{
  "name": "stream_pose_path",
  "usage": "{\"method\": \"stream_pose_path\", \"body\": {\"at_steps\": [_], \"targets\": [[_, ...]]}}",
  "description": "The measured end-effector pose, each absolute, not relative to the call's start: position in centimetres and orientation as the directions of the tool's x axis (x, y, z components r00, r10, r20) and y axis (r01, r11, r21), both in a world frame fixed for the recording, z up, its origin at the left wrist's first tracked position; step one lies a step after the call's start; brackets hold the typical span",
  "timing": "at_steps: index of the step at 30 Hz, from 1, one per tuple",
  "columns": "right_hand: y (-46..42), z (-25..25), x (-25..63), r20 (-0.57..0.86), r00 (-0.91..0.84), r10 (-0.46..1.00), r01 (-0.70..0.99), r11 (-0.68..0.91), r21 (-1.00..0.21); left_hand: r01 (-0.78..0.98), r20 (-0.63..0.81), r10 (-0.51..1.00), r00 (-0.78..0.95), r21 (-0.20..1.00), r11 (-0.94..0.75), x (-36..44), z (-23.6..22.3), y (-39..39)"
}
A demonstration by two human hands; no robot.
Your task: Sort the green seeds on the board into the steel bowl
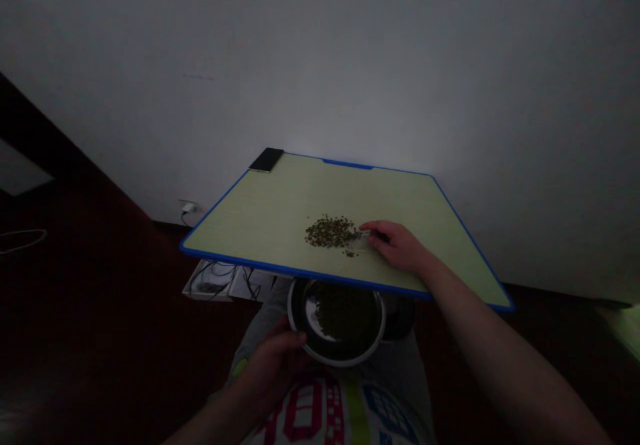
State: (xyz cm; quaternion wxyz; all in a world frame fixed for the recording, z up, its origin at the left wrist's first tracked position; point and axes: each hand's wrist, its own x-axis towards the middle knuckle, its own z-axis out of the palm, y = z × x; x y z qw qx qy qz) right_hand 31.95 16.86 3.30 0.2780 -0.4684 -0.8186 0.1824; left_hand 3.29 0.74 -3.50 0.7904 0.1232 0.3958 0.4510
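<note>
My left hand grips the near left rim of a round metal bowl with a pale rim. The bowl rests in my lap, partly under the table's front edge, and holds a mass of small dark green bits. Over the table my right hand is at the right end of a loose pile of small brownish-green grains. Its index finger and thumb are bent toward each other around a faint, pale, see-through piece, too dim to name. A few grains lie apart, just in front of the pile.
The small table has a pale top and blue edging, against a grey wall. A dark flat tablet or phone lies at its back left corner. White boxes with black cables sit below left. A plug is in the wall.
</note>
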Motion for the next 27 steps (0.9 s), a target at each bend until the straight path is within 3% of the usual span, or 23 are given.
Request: {"method": "stream_pose_path", "body": {"at_steps": [27], "targets": [[16.59,3.36,31.95,0.280,-0.447,0.849,0.660,0.525,-0.538,-0.608,-0.510,0.802,0.311,0.542,0.580,3.20,-3.11,0.90]]}}
